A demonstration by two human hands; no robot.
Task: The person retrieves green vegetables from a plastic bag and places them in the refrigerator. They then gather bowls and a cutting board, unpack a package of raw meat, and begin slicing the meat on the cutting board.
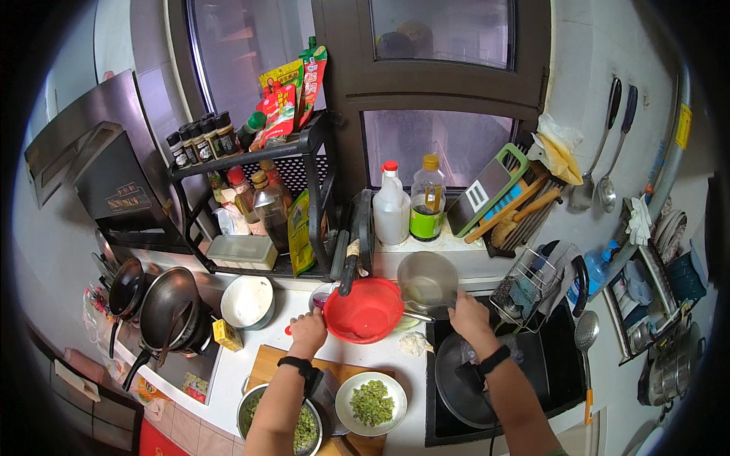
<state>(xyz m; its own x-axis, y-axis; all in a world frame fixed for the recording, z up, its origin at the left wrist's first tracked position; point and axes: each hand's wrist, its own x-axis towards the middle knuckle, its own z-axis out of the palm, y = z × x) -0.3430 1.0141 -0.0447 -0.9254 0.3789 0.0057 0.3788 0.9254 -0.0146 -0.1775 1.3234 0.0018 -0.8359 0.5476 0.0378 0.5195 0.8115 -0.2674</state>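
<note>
My left hand [309, 332] grips the left rim of a red plastic basin [365, 313], which appears empty inside. In my right hand [472, 313] is a translucent grey bowl [428, 276], held by its right edge; its outline is blurred. The grey bowl is just right of the red basin, near the back of the counter. Closer to me, a white plate [345, 419] of chopped green vegetable [372, 403] sits over a wooden cutting board [268, 365]. A metal pot [246, 407] with more chopped greens is partly hidden by my left forearm.
A cleaver [326, 393] lies on the board, mostly covered. Garlic [415, 343] rests by the black sink [430, 410], which holds a dark pan [456, 387]. Woks [169, 308] stand on the stove at left, beside a white-filled bowl [246, 301]. A black spice rack [256, 151] stands behind.
</note>
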